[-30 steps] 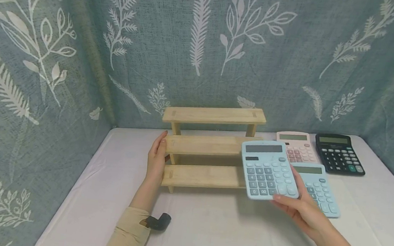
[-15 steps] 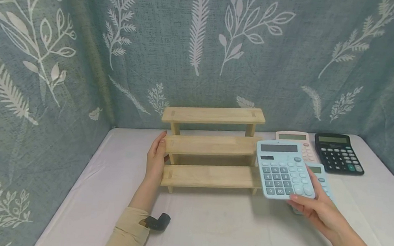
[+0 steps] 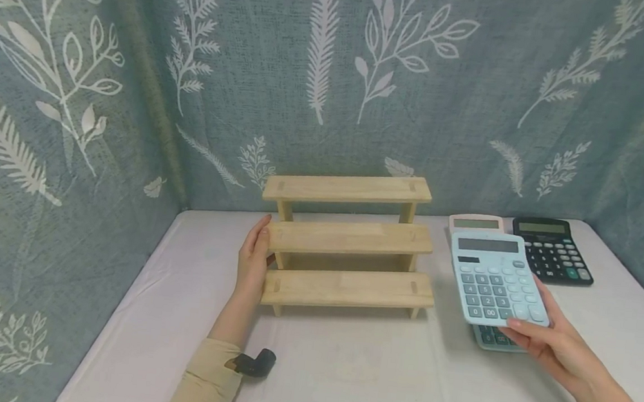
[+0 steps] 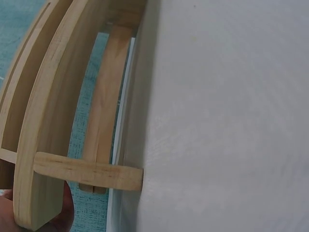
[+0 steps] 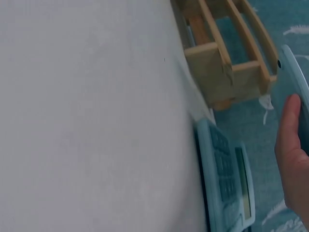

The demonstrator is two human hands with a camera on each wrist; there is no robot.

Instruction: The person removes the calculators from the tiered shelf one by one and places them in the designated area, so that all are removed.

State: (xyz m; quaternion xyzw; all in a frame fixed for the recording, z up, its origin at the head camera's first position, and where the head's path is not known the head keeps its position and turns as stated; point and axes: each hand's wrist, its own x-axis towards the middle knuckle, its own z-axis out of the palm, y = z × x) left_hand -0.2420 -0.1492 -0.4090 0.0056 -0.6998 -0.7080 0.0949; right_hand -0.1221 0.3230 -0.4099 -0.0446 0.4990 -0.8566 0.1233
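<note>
A three-tier wooden display shelf (image 3: 350, 236) stands on the table with bare boards. My left hand (image 3: 252, 256) grips its left end beside the middle board; the left wrist view shows part of the hand (image 4: 66, 212) behind a board's end. With the thumb on its front, my right hand (image 3: 561, 344) holds a light blue calculator (image 3: 497, 279) in the air, keys facing up. Beneath it, a second blue calculator (image 3: 486, 338) lies mostly hidden. The right wrist view shows that lower calculator (image 5: 219, 179) on the table, apart from the held one (image 5: 295, 72).
Behind the held calculator lies a pink calculator (image 3: 476, 222), largely covered from view. A black calculator (image 3: 553, 249) sits at the back right of the white-covered table (image 3: 352, 372). A leaf-patterned curtain (image 3: 333, 85) hangs behind and at the sides.
My right hand has carried the held blue calculator rightward, away from the shelf and over the second blue one. The left hand keeps its grip on the shelf.
</note>
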